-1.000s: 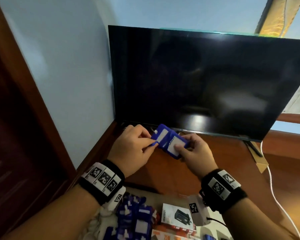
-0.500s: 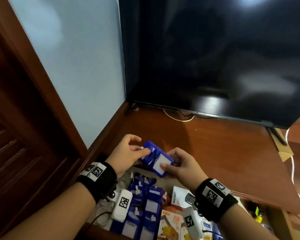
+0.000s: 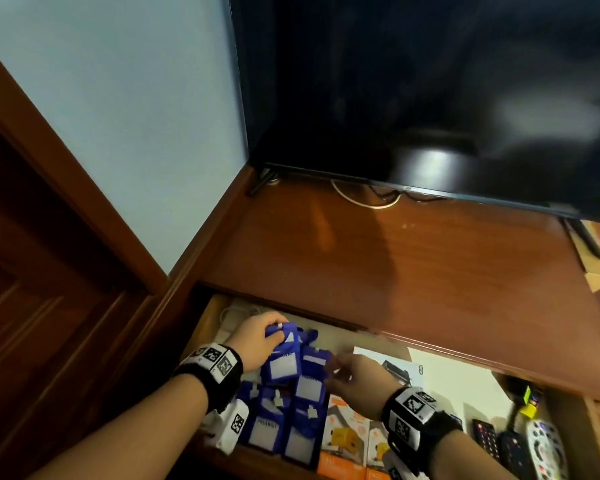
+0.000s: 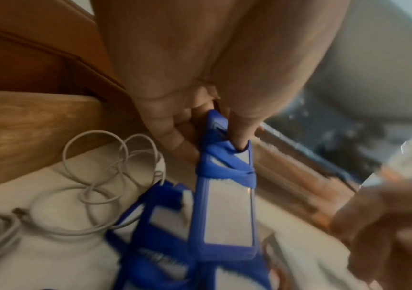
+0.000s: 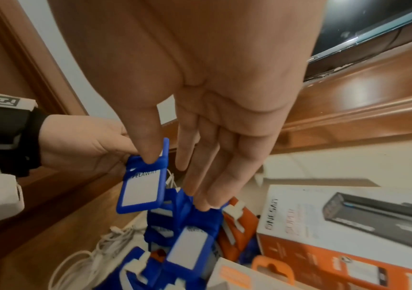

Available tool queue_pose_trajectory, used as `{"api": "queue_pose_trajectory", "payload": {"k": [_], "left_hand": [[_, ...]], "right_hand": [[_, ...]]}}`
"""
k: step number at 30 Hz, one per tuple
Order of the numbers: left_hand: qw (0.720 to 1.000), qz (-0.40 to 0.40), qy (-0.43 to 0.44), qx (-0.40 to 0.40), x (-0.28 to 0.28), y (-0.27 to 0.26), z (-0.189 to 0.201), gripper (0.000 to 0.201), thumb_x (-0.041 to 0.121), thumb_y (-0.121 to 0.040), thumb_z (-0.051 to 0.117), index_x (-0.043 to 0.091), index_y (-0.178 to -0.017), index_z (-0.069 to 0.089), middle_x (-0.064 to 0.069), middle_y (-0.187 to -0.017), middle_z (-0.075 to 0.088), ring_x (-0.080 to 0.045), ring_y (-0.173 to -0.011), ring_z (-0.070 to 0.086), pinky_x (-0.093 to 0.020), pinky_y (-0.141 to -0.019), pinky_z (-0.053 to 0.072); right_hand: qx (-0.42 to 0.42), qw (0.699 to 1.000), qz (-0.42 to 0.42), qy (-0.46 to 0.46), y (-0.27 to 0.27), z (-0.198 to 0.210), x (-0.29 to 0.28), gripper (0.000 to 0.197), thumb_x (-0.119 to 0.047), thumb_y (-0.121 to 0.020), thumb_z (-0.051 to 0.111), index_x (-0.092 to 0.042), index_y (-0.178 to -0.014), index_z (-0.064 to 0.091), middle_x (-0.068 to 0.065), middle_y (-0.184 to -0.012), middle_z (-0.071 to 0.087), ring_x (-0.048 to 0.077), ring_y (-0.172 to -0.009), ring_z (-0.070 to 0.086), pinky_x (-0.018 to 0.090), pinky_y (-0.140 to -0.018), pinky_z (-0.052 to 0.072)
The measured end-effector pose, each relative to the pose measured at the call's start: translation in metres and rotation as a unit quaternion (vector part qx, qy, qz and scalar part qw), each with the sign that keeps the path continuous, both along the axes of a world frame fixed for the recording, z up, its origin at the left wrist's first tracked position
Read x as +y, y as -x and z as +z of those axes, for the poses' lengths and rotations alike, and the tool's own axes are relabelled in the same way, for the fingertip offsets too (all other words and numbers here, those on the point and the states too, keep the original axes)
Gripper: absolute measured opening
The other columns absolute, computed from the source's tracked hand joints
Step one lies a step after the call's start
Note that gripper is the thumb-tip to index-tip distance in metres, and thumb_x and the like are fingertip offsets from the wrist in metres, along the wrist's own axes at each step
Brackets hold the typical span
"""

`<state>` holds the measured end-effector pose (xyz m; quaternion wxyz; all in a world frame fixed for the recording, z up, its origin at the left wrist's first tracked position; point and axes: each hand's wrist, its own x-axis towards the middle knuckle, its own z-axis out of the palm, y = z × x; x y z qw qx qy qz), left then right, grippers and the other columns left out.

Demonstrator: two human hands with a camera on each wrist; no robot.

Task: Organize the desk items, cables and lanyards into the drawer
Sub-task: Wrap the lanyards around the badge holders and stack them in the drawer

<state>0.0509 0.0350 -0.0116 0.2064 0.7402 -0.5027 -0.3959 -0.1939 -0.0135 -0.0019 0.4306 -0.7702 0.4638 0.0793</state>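
A blue badge holder with its blue lanyard wound round the top hangs just above the open drawer. My left hand pinches its upper end; in the left wrist view the holder dangles from the left hand's fingertips. Below it lies a pile of the same blue holders. My right hand hovers to the right with straight fingers and holds nothing. In the right wrist view the right hand stands beside the holder.
In the drawer: a coiled white cable at the back left, orange boxes, a white box showing a black device, remotes at the right. A dark TV stands on the wooden desk top.
Both hands came down from in front of the TV to the drawer with the badge holder. The right hand let go of it; the left hand still holds it.
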Motion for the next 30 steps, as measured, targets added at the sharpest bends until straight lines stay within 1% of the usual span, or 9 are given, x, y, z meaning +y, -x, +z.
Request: {"api": "queue_pose_trajectory", "payload": {"k": [3, 6, 9, 12, 15, 18, 20, 26, 30], "left_hand": [[0.997, -0.056, -0.036, -0.031, 0.000, 0.002, -0.017, 0.021, 0.024, -0.104, 0.055, 0.042, -0.114, 0.061, 0.012, -0.105, 0.069, -0.010, -0.092, 0.067, -0.033, -0.082, 0.058], [0.991, -0.093, -0.040, -0.087, -0.001, 0.009, -0.025, 0.025, 0.024, -0.107, 0.050, 0.035, -0.127, 0.060, 0.014, -0.101, 0.066, -0.005, -0.076, 0.059, -0.017, -0.060, 0.044], [0.986, -0.099, -0.034, -0.131, -0.006, 0.011, -0.030, 0.027, 0.023, -0.108, 0.048, 0.031, -0.131, 0.060, 0.006, -0.123, 0.063, -0.013, -0.095, 0.060, -0.027, -0.077, 0.050], [0.984, -0.097, -0.050, -0.138, -0.011, 0.006, -0.042, 0.026, 0.021, -0.107, 0.047, 0.031, -0.128, 0.060, 0.003, -0.123, 0.060, -0.019, -0.098, 0.061, -0.033, -0.084, 0.053], [0.983, -0.093, -0.058, -0.148, -0.014, 0.001, -0.053, 0.028, 0.023, -0.108, 0.048, 0.033, -0.130, 0.060, 0.001, -0.122, 0.057, -0.018, -0.090, 0.060, -0.031, -0.076, 0.051], [0.983, -0.080, -0.068, -0.153, -0.016, 0.000, -0.064, 0.029, 0.025, -0.107, 0.050, 0.034, -0.133, 0.060, 0.000, -0.123, 0.055, -0.010, -0.076, 0.051, -0.021, -0.062, 0.037], [0.984, -0.072, -0.070, -0.149, -0.018, 0.000, -0.068, 0.029, 0.025, -0.107, 0.052, 0.035, -0.133, 0.060, 0.000, -0.124, 0.055, -0.012, -0.080, 0.054, -0.023, -0.068, 0.040], [0.985, -0.043, -0.076, -0.150, -0.022, 0.002, -0.077, 0.036, 0.023, -0.104, 0.058, 0.033, -0.138, 0.057, -0.004, -0.132, 0.050, -0.022, -0.101, 0.066, -0.031, -0.086, 0.052], [0.980, -0.027, -0.085, -0.181, -0.024, 0.002, -0.074, 0.043, 0.030, -0.100, 0.065, 0.029, -0.140, 0.051, -0.005, -0.138, 0.049, -0.025, -0.101, 0.067, -0.035, -0.085, 0.054]], "right_hand": [[0.038, 0.999, 0.007, 0.002, 0.008, -0.003, -0.001, 0.021, -0.044, -0.091, 0.063, -0.028, -0.102, 0.070, -0.010, -0.099, 0.072, 0.011, -0.090, 0.066, 0.029, -0.079, 0.054], [0.051, 0.999, 0.014, -0.010, 0.013, -0.003, -0.002, 0.021, -0.046, -0.092, 0.061, -0.029, -0.100, 0.071, -0.009, -0.099, 0.073, 0.012, -0.092, 0.068, 0.036, -0.085, 0.058], [0.061, 0.998, 0.013, -0.002, 0.015, 0.000, -0.005, 0.021, -0.041, -0.096, 0.061, -0.029, -0.109, 0.072, -0.007, -0.107, 0.073, 0.013, -0.098, 0.067, 0.031, -0.087, 0.056], [0.062, 0.998, 0.000, -0.001, 0.018, 0.003, -0.007, 0.023, -0.040, -0.098, 0.061, -0.028, -0.113, 0.072, -0.006, -0.108, 0.071, 0.013, -0.096, 0.066, 0.027, -0.082, 0.052], [0.063, 0.998, -0.005, -0.005, 0.019, 0.006, -0.010, 0.024, -0.044, -0.098, 0.059, -0.030, -0.113, 0.071, -0.007, -0.105, 0.071, 0.012, -0.094, 0.066, 0.025, -0.077, 0.051], [0.068, 0.998, -0.007, -0.006, 0.020, 0.004, -0.013, 0.020, -0.040, -0.099, 0.058, -0.032, -0.112, 0.070, -0.009, -0.103, 0.071, 0.011, -0.091, 0.065, 0.015, -0.064, 0.044], [0.066, 0.998, -0.011, -0.008, 0.020, 0.001, -0.016, 0.019, -0.035, -0.099, 0.058, -0.032, -0.112, 0.070, -0.010, -0.100, 0.072, 0.010, -0.090, 0.066, 0.013, -0.061, 0.042], [0.066, 0.998, -0.004, -0.008, 0.015, -0.007, -0.017, 0.017, -0.035, -0.098, 0.058, -0.030, -0.109, 0.071, -0.010, -0.100, 0.070, 0.008, -0.090, 0.064, 0.018, -0.068, 0.048], [0.072, 0.997, 0.004, 0.011, 0.015, -0.014, -0.019, 0.020, -0.035, -0.097, 0.059, -0.031, -0.113, 0.069, -0.009, -0.105, 0.071, 0.012, -0.095, 0.065, 0.024, -0.078, 0.052]]}}
